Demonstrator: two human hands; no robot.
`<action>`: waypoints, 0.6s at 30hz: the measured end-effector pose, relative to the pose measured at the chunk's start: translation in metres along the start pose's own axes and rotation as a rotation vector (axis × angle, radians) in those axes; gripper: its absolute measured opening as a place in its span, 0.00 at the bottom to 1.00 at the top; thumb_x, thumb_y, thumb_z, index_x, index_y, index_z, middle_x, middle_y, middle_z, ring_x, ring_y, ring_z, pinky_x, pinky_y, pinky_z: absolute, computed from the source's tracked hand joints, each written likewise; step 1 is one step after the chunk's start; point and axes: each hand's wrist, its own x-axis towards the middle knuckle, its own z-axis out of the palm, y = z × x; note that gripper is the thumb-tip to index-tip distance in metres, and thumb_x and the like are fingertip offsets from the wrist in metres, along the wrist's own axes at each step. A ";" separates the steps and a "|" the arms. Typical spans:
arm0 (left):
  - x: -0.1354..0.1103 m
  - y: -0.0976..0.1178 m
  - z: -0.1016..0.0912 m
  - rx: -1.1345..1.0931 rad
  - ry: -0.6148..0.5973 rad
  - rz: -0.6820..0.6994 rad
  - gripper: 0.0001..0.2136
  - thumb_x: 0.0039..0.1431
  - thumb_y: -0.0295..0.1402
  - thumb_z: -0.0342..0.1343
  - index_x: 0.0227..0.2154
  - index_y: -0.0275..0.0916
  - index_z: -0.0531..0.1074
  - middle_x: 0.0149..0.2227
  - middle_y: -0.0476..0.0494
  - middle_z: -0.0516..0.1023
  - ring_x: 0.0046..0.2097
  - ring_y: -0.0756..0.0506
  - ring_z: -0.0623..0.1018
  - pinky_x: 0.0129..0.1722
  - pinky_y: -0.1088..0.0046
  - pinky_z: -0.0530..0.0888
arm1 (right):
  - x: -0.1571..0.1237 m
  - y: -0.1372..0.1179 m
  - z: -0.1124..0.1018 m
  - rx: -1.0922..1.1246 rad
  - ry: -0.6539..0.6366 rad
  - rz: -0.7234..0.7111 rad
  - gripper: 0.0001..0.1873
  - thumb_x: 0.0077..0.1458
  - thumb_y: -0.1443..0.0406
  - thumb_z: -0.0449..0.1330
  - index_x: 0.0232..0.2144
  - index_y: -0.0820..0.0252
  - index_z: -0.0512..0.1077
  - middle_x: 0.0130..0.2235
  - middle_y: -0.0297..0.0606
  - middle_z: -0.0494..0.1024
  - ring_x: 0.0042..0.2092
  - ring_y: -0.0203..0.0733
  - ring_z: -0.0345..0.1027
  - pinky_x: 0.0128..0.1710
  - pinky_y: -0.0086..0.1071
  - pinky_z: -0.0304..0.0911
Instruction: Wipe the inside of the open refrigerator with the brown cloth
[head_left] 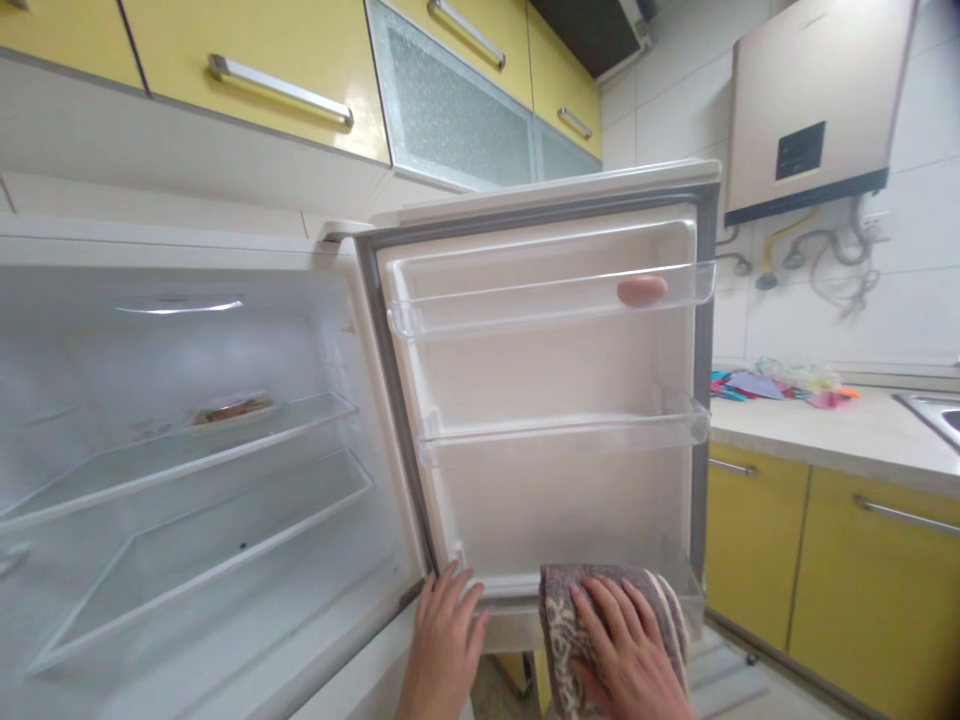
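The fridge door (555,370) stands wide open, its inner side facing me. My left hand (444,640) lies flat with fingers stretched on the door's lower left edge, near the hinge side. My right hand (626,655) presses a grey patterned cloth (570,620) against the bottom door shelf, fingers spread over it. A single egg (642,291) rests in the top door shelf (525,305). The middle door shelf (562,435) holds nothing.
The fridge interior (172,430) has glass shelves; a small dish of food (231,409) sits on the upper one. A countertop (825,435) with colourful cloths (772,385) lies to the right, a sink (937,412) at its edge. Yellow cabinets (840,580) stand below, a water heater (814,110) on the wall.
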 end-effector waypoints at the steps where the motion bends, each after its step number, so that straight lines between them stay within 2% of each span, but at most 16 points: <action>1: -0.002 -0.008 -0.001 -0.037 -0.032 -0.001 0.10 0.63 0.36 0.55 0.43 0.46 0.78 0.47 0.45 0.84 0.54 0.36 0.80 0.50 0.48 0.81 | 0.004 -0.009 0.006 -0.005 0.014 -0.001 0.34 0.54 0.58 0.62 0.63 0.57 0.66 0.56 0.42 0.77 0.58 0.53 0.65 0.68 0.46 0.43; 3: -0.005 -0.015 0.000 -0.127 -0.097 -0.009 0.09 0.64 0.35 0.54 0.42 0.46 0.78 0.44 0.47 0.85 0.55 0.39 0.79 0.53 0.53 0.81 | 0.015 -0.032 0.016 0.002 0.032 -0.019 0.32 0.53 0.60 0.62 0.61 0.58 0.68 0.56 0.42 0.77 0.61 0.53 0.61 0.70 0.47 0.37; 6: -0.007 -0.014 0.004 -0.215 -0.156 -0.041 0.10 0.65 0.31 0.51 0.38 0.46 0.78 0.40 0.49 0.85 0.57 0.41 0.78 0.59 0.56 0.76 | 0.038 -0.067 0.029 0.023 0.080 -0.040 0.28 0.54 0.60 0.62 0.58 0.58 0.71 0.55 0.41 0.78 0.68 0.53 0.50 0.71 0.48 0.31; 9: -0.006 -0.016 0.005 -0.247 -0.175 -0.064 0.12 0.65 0.28 0.49 0.31 0.44 0.77 0.36 0.48 0.84 0.57 0.42 0.78 0.60 0.58 0.75 | 0.051 -0.085 0.035 0.030 0.129 -0.033 0.25 0.55 0.60 0.61 0.56 0.56 0.73 0.54 0.39 0.79 0.70 0.51 0.45 0.71 0.46 0.31; 11: -0.004 -0.019 0.004 -0.257 -0.190 -0.059 0.12 0.64 0.29 0.50 0.31 0.44 0.78 0.36 0.48 0.85 0.57 0.41 0.78 0.59 0.58 0.76 | 0.048 -0.082 0.037 0.026 0.144 -0.039 0.25 0.57 0.59 0.61 0.56 0.54 0.73 0.54 0.38 0.79 0.68 0.49 0.51 0.71 0.43 0.35; 14: -0.003 -0.024 0.004 -0.261 -0.202 -0.045 0.10 0.65 0.32 0.51 0.34 0.46 0.79 0.36 0.48 0.85 0.57 0.39 0.78 0.57 0.56 0.78 | 0.024 -0.055 0.039 0.011 0.125 -0.034 0.27 0.57 0.56 0.61 0.59 0.51 0.70 0.56 0.36 0.78 0.61 0.47 0.64 0.68 0.40 0.44; 16: -0.003 -0.025 0.005 -0.272 -0.188 -0.044 0.11 0.65 0.34 0.51 0.33 0.46 0.79 0.35 0.47 0.85 0.57 0.39 0.78 0.54 0.58 0.79 | 0.001 -0.031 0.039 -0.008 0.116 0.054 0.30 0.55 0.54 0.62 0.60 0.50 0.69 0.57 0.38 0.77 0.59 0.49 0.68 0.66 0.41 0.49; 18: -0.004 -0.025 0.006 -0.292 -0.167 -0.045 0.12 0.66 0.35 0.51 0.33 0.46 0.79 0.34 0.48 0.85 0.57 0.39 0.78 0.53 0.60 0.80 | -0.020 -0.009 0.038 -0.046 0.111 0.193 0.34 0.54 0.53 0.63 0.62 0.51 0.65 0.59 0.41 0.74 0.59 0.54 0.67 0.67 0.48 0.49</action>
